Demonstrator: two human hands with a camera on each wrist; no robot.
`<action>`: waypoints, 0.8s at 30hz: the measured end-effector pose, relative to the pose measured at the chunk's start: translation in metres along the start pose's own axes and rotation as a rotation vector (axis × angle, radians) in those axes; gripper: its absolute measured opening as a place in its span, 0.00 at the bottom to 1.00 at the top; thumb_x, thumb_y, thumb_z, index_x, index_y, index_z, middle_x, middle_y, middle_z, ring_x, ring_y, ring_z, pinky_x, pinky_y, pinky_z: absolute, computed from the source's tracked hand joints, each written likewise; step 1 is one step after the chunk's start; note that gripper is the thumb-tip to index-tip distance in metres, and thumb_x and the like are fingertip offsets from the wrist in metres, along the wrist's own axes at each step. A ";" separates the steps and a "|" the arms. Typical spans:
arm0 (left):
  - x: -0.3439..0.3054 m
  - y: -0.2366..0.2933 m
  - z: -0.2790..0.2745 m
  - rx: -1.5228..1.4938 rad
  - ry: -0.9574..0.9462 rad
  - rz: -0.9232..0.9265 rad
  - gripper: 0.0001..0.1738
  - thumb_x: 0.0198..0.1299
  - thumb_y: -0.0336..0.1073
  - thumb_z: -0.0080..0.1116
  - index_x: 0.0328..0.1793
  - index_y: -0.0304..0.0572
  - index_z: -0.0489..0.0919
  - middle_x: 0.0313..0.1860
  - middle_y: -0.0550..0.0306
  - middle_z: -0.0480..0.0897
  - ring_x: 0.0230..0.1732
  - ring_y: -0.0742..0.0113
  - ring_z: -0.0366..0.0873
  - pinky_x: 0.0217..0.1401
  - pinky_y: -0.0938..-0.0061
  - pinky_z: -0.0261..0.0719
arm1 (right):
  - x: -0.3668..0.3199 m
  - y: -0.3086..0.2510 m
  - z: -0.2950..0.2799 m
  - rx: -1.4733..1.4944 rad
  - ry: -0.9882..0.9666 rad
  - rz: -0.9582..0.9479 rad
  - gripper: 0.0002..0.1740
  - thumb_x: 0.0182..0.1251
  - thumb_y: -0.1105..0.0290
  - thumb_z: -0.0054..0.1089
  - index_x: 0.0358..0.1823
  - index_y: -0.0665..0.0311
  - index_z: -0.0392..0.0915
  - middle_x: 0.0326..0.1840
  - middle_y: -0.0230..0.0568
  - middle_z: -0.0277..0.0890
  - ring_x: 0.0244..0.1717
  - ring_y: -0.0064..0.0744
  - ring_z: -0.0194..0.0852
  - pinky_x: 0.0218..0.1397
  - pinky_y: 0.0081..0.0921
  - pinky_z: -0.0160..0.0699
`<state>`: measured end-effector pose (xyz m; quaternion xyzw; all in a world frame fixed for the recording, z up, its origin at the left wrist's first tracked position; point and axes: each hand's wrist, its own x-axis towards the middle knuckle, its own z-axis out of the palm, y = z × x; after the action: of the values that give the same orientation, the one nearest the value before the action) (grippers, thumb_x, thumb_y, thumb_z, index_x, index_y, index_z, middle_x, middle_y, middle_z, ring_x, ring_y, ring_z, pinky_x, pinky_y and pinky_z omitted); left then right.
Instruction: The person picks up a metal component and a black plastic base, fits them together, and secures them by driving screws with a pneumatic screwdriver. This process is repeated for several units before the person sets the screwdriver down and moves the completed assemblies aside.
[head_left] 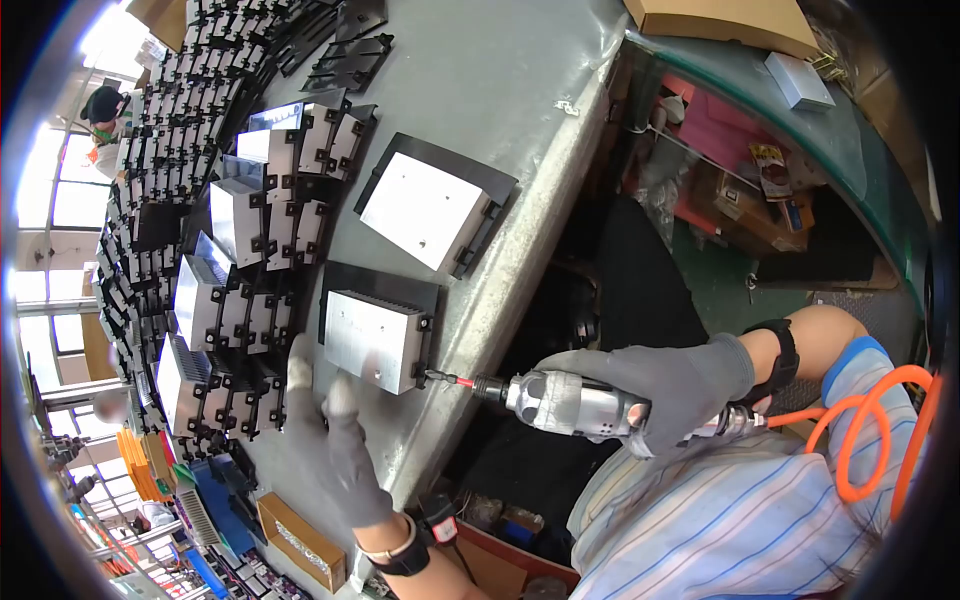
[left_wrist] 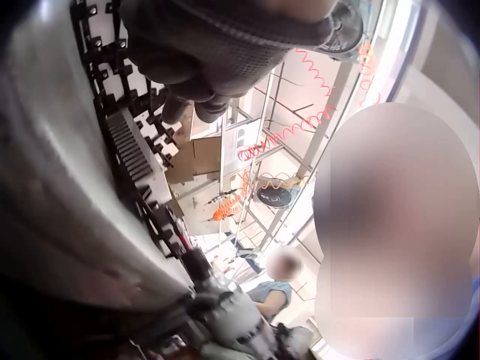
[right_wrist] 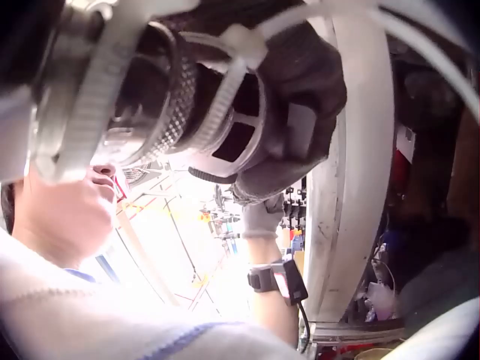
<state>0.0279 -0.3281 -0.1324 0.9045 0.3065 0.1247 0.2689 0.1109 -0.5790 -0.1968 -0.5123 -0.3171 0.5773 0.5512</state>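
My gloved right hand (head_left: 680, 385) grips a silver air screwdriver (head_left: 570, 400), and an orange coiled hose runs from its rear end. The red-collared bit (head_left: 455, 380) points left, its tip right at the black bracket on the near edge of a silver finned heat sink (head_left: 370, 335). That heat sink lies on a black plate (head_left: 390, 280). Beside its lower left corner is my gloved left hand (head_left: 335, 450), fingers stretched out and holding nothing. In the right wrist view the screwdriver body (right_wrist: 150, 112) fills the foreground, with the right glove (right_wrist: 300, 112) around it.
A second heat sink (head_left: 425, 210) on a black plate lies farther back on the grey bench (head_left: 480, 90). Stacked heat sinks (head_left: 240, 220) and rows of black-bracketed parts stand to the left. A cardboard box (head_left: 300, 540) stands below the left hand. The orange hose (head_left: 850, 440) loops at right.
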 end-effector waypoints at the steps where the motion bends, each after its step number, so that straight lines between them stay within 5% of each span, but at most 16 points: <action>1: 0.000 0.004 0.002 0.000 0.000 -0.001 0.25 0.65 0.44 0.47 0.58 0.29 0.73 0.32 0.67 0.74 0.23 0.84 0.56 0.23 0.86 0.50 | -0.001 0.000 0.000 0.000 -0.001 0.001 0.47 0.38 0.74 0.54 0.67 0.65 0.49 0.39 0.46 0.71 0.37 0.36 0.75 0.40 0.30 0.74; 4: -0.012 0.019 0.009 -0.462 0.176 -0.081 0.19 0.63 0.39 0.49 0.52 0.31 0.77 0.32 0.67 0.77 0.20 0.86 0.55 0.22 0.87 0.48 | -0.004 -0.001 0.001 -0.023 0.031 0.004 0.47 0.38 0.75 0.55 0.68 0.64 0.48 0.39 0.45 0.71 0.38 0.34 0.74 0.41 0.30 0.73; 9: -0.067 -0.017 0.039 -0.281 0.234 0.031 0.16 0.61 0.38 0.52 0.44 0.29 0.79 0.33 0.65 0.77 0.22 0.86 0.56 0.26 0.88 0.54 | -0.006 -0.004 0.000 0.073 -0.020 -0.092 0.49 0.39 0.75 0.55 0.69 0.64 0.47 0.37 0.39 0.69 0.36 0.29 0.71 0.40 0.27 0.72; 11: -0.076 -0.031 0.040 -0.195 0.200 0.142 0.16 0.61 0.37 0.53 0.48 0.30 0.77 0.30 0.65 0.76 0.21 0.85 0.56 0.24 0.88 0.54 | -0.006 -0.002 0.001 0.068 -0.022 -0.051 0.49 0.38 0.76 0.55 0.69 0.64 0.47 0.37 0.38 0.69 0.36 0.29 0.71 0.40 0.27 0.72; 13: -0.089 -0.028 0.032 -0.926 -0.035 -0.336 0.21 0.61 0.34 0.52 0.57 0.29 0.70 0.30 0.61 0.76 0.23 0.81 0.60 0.26 0.89 0.55 | -0.007 0.000 0.003 0.062 -0.020 -0.009 0.49 0.38 0.76 0.55 0.69 0.64 0.47 0.37 0.38 0.69 0.36 0.28 0.70 0.40 0.27 0.72; 14: -0.091 -0.044 0.030 -1.416 -0.252 -0.297 0.25 0.63 0.31 0.48 0.64 0.27 0.62 0.36 0.55 0.78 0.29 0.75 0.71 0.32 0.89 0.68 | -0.008 0.001 0.005 0.064 -0.022 -0.024 0.49 0.38 0.76 0.55 0.69 0.63 0.47 0.37 0.37 0.69 0.36 0.28 0.70 0.40 0.26 0.72; 15: -0.092 -0.032 0.030 -1.418 -0.245 -0.302 0.25 0.63 0.31 0.48 0.64 0.27 0.62 0.36 0.55 0.78 0.29 0.75 0.71 0.32 0.89 0.68 | -0.008 0.002 0.007 0.067 -0.024 -0.037 0.49 0.38 0.76 0.54 0.69 0.63 0.47 0.37 0.37 0.69 0.35 0.28 0.70 0.40 0.25 0.72; 17: -0.091 0.003 0.027 -1.318 -0.091 -0.618 0.23 0.60 0.30 0.49 0.61 0.25 0.64 0.45 0.44 0.78 0.42 0.64 0.79 0.46 0.78 0.78 | -0.010 0.000 0.012 0.075 -0.059 -0.006 0.50 0.38 0.75 0.55 0.70 0.63 0.45 0.37 0.38 0.69 0.35 0.28 0.71 0.41 0.25 0.72; 23: -0.085 -0.020 0.027 -1.340 -0.114 -0.490 0.21 0.65 0.32 0.48 0.60 0.27 0.65 0.43 0.43 0.77 0.37 0.66 0.79 0.37 0.81 0.80 | -0.011 -0.006 0.020 0.041 -0.211 0.072 0.56 0.37 0.72 0.57 0.71 0.62 0.38 0.42 0.45 0.72 0.38 0.34 0.77 0.45 0.26 0.72; 24: -0.084 -0.019 0.025 -1.303 -0.136 -0.451 0.21 0.65 0.36 0.49 0.60 0.28 0.66 0.40 0.49 0.77 0.35 0.71 0.77 0.36 0.84 0.79 | -0.011 -0.004 0.024 0.030 -0.211 0.068 0.56 0.36 0.72 0.58 0.71 0.63 0.38 0.42 0.46 0.72 0.39 0.36 0.77 0.45 0.27 0.72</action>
<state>-0.0375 -0.3777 -0.1690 0.4787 0.3323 0.1674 0.7953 0.0883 -0.5840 -0.1843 -0.4507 -0.3473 0.6512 0.5023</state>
